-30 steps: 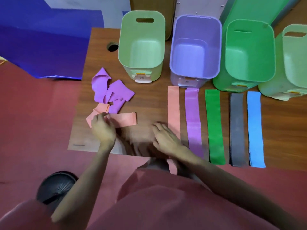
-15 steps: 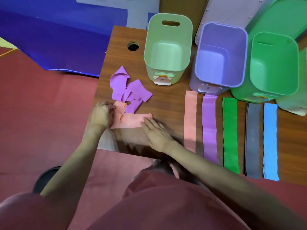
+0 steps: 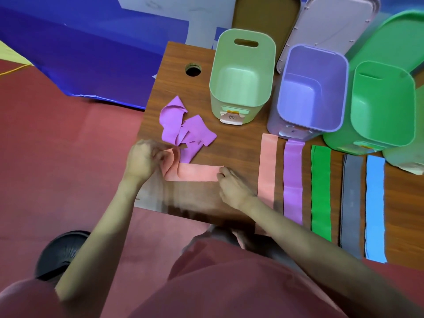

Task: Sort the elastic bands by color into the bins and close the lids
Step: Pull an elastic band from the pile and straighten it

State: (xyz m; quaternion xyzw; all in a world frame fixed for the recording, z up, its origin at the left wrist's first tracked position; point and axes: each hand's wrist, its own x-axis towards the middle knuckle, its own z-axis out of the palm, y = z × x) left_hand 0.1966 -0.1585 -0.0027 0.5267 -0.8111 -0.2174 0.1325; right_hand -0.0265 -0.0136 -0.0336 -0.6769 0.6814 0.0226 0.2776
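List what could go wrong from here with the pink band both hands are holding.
1. The left hand holds the bunched end of the pink band right against the crumpled purple bands; lifting may drag one along.
2. The right hand only pinches the far end; that thin grip could slip and the band snap back.
3. No pink bin is in view, only the light green bin, the purple bin and the green bin, so missorting is possible.

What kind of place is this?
Probably an indoor room staged for a sorting exercise: a small wooden table, open plastic bins standing on it, and a blue sheet behind it.
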